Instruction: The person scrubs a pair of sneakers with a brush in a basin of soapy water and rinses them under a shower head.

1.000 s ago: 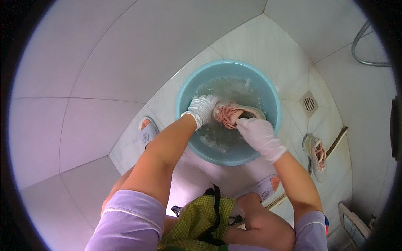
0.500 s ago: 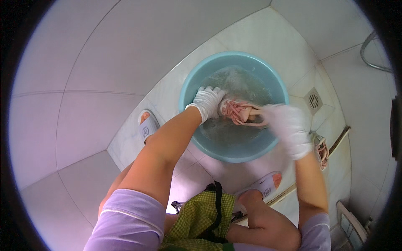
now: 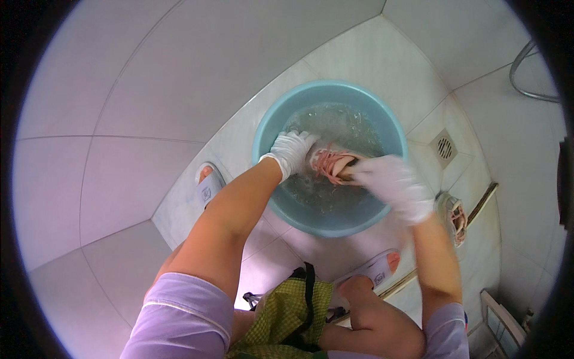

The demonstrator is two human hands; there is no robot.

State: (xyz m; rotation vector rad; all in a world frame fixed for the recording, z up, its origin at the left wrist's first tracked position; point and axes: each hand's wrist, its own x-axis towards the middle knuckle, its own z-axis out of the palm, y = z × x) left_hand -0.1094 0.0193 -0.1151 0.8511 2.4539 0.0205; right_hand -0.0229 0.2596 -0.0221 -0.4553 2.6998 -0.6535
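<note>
A sneaker [image 3: 333, 163] with pink laces lies partly under cloudy water in a round blue basin [image 3: 330, 88]. My left hand [image 3: 291, 152], in a white glove, bends its fingers over the toe end and holds the shoe near the basin's left side. At the shoe's opening is my right hand [image 3: 396, 186], gloved in white too and smeared by motion. Its fingers cannot be made out, nor whether anything is in them. A second shoe [image 3: 452, 219] with pinkish laces rests on the floor, right of the basin.
Right of the basin is a floor drain [image 3: 444, 147]. A metal hose [image 3: 526, 87] hangs on the right wall, and a framed object [image 3: 501, 323] stands at the lower right. My slippered feet flank the basin's near side; a yellow-green checked cloth [image 3: 293, 311] covers my lap.
My right hand has moved left, closer to the shoe's opening. My left hand stays on the toe. The water shows more ripples; the whole view has shifted slightly.
</note>
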